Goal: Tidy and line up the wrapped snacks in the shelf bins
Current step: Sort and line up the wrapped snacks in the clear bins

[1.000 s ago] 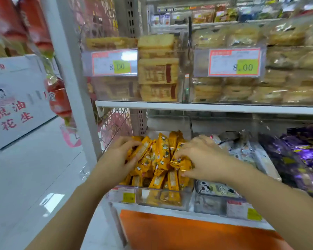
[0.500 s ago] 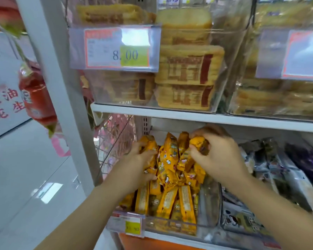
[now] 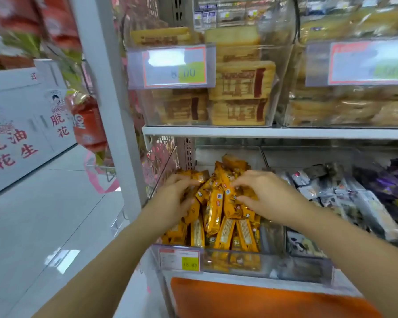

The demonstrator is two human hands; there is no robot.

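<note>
On the head view I see the yellow wrapped snacks (image 3: 214, 210) heaped in a clear bin (image 3: 239, 260), some standing on end along its front wall. The left hand (image 3: 172, 198) curls its fingers round packets by the bin's left wall. The right hand (image 3: 267, 193) pinches packets near the middle between thumb and fingers. The neighbouring bin (image 3: 308, 266) on the right holds black-and-white packets (image 3: 345, 203). The upper bin (image 3: 278, 106) holds packed cake slices (image 3: 241, 80).

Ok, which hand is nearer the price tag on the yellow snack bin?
Left. The left hand is on the yellow snacks directly behind the price tag; the right hand is further right.
</note>
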